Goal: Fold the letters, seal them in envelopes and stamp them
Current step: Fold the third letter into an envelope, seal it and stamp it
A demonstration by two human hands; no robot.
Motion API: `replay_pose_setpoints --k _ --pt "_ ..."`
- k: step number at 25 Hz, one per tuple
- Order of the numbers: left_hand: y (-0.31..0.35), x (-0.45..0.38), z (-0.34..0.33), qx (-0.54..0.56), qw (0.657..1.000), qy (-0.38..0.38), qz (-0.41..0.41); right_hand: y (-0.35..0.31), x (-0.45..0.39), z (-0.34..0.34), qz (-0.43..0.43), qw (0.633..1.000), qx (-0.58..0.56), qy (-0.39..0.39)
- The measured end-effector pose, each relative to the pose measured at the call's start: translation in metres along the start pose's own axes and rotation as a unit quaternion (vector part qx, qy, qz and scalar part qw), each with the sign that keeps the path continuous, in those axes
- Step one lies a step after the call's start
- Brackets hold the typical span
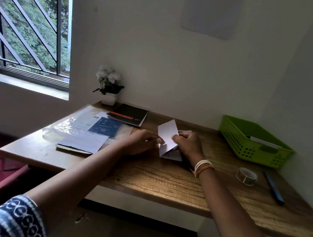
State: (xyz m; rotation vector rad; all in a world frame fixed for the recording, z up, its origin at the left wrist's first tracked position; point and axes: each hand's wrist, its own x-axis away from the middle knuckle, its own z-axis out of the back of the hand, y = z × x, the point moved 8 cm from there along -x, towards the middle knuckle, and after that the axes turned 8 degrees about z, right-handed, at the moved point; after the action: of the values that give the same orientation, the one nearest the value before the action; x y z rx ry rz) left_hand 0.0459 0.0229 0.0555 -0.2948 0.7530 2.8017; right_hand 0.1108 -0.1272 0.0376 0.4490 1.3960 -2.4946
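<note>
A white letter sheet [166, 134] stands half folded on the wooden desk [163, 182], its upper flap raised and its lower part lying flat. My right hand [188, 145] pinches the sheet's right edge near the fold. My left hand [142, 142] touches the sheet's left edge with its fingertips. To the left, a white sheet lies on a stack of papers [81, 142]. A roll of tape or stamps [246, 176] sits to the right of my right wrist.
A green plastic basket [255, 144] with something white inside stands at the back right. A blue pen [273, 187] lies near the right edge. A clear plastic sleeve with blue packaging [99, 126], a black notebook [130, 114] and a potted white flower [109, 87] occupy the back left.
</note>
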Motion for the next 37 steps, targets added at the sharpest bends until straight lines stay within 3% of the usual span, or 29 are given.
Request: replay_pose_setpoints --k 5,8,12,17,19,21,24,31,37 --pt "-0.003 -0.002 -0.003 -0.022 0.999 -0.015 0.03 0.005 0.0 0.009 -0.005 0.991 0.131 0.001" --pt "-0.007 -0.004 -0.004 -0.02 0.998 -0.015 0.061 0.01 -0.002 0.008 -0.009 0.989 0.145 -0.001" --pt "-0.015 -0.013 -0.011 0.001 0.993 -0.02 0.12 0.028 -0.005 0.008 -0.111 0.994 0.0 0.013" --pt "-0.024 -0.039 -0.022 0.175 0.962 0.028 0.21 0.029 0.004 -0.004 -0.219 0.951 -0.218 0.009" --pt "-0.028 -0.043 -0.024 0.209 0.95 0.053 0.227 0.03 0.002 -0.004 -0.204 0.96 -0.189 0.003" --pt "-0.032 -0.043 -0.025 0.211 0.948 0.063 0.231 0.025 -0.003 0.002 -0.129 0.992 -0.017 -0.006" --pt "-0.034 -0.041 -0.026 0.211 0.948 0.075 0.224 0.009 -0.004 0.0 -0.006 0.987 0.16 -0.029" --pt "-0.027 -0.039 -0.024 0.273 0.942 0.084 0.179 0.004 -0.001 -0.014 0.002 0.99 0.1 -0.099" --pt "-0.012 -0.043 -0.031 0.222 0.97 0.042 0.089 -0.01 0.002 -0.012 0.046 0.993 0.019 -0.105"
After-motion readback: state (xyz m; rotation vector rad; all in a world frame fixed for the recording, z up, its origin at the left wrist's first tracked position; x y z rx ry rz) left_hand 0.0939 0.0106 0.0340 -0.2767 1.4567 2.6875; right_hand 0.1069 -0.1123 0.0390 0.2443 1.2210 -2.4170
